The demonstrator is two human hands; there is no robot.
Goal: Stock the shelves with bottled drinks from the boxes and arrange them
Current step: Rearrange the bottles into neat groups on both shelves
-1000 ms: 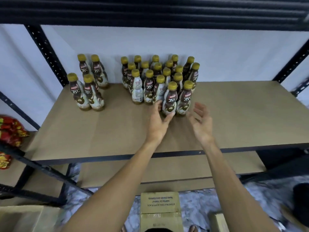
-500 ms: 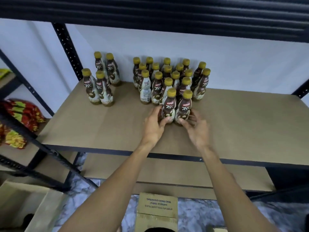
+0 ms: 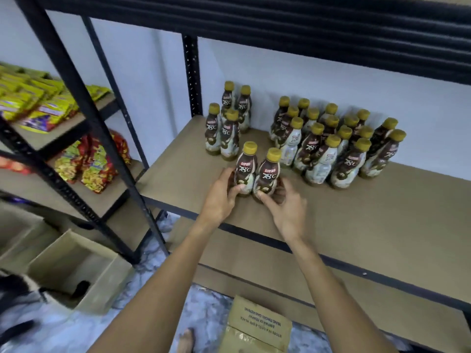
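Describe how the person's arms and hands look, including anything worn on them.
Both arms are bare from as far up as the frame shows down to the fingers: no sleeves, gloves, watch, rings or bracelets visible. The left hand and right hand carry no markings I can see.

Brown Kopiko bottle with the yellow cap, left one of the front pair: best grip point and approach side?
Grip the brown bottle around its lower body, from the front-left. It stands upright, its right side touches its twin, and the group of four bottles stands close behind. The left hand already wraps it there.
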